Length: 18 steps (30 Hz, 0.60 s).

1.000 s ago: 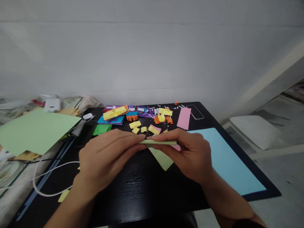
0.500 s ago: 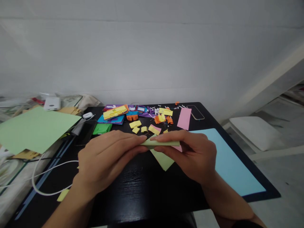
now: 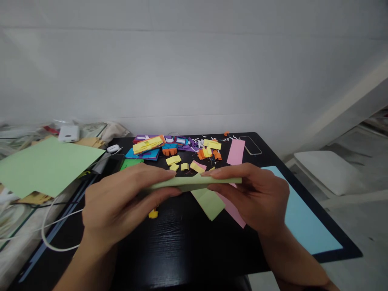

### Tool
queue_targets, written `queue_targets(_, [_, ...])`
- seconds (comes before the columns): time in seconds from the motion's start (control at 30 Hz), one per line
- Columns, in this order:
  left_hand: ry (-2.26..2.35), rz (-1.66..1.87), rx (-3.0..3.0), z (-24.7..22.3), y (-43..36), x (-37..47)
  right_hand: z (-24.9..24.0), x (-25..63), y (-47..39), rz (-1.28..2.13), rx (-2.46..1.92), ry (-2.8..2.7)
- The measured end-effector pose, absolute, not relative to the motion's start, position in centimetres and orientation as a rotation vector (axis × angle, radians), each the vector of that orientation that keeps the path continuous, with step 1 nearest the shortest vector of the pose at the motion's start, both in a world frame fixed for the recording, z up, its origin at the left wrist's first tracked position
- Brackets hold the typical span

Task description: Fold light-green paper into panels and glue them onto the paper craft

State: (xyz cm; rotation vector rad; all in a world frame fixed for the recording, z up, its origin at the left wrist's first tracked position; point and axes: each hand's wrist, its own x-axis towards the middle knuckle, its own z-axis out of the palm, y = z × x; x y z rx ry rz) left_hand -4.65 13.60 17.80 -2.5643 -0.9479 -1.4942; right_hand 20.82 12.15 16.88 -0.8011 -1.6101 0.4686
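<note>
A folded light green paper strip [image 3: 194, 182] is held level above the black table, seen almost edge-on. My left hand [image 3: 121, 202] pinches its left part between thumb and fingers. At the right part, my right hand [image 3: 257, 196] grips it the same way. Beneath the strip, another pale green piece [image 3: 210, 204] lies on the table, with a pink strip [image 3: 233, 212] beside it, partly hidden by my right hand.
Colored folded papers [image 3: 148, 144] and small yellow, orange and white scraps lie toward the back. Light blue paper [image 3: 309, 218] is on the right, near a phone-shaped frame [image 3: 251, 145]. A large green sheet [image 3: 48, 165] and white cable [image 3: 44, 230] are at left.
My hands have moved apart along the strip, showing more of it between them. A yellow scrap and more of the pink strip now show below.
</note>
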Motion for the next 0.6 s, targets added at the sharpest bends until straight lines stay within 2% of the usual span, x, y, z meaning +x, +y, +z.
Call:
queue_targets(0.33, [-0.845,-1.601,-2.582,18.7,13.4,-3.9,17.0,20.9,12.1,0.491,-0.735,-1.616])
queue_targets(0.6, [-0.983,-1.599,-2.649,17.6,13.5,-4.4,17.2,21.2,12.2,0.480,-0.776,-1.649])
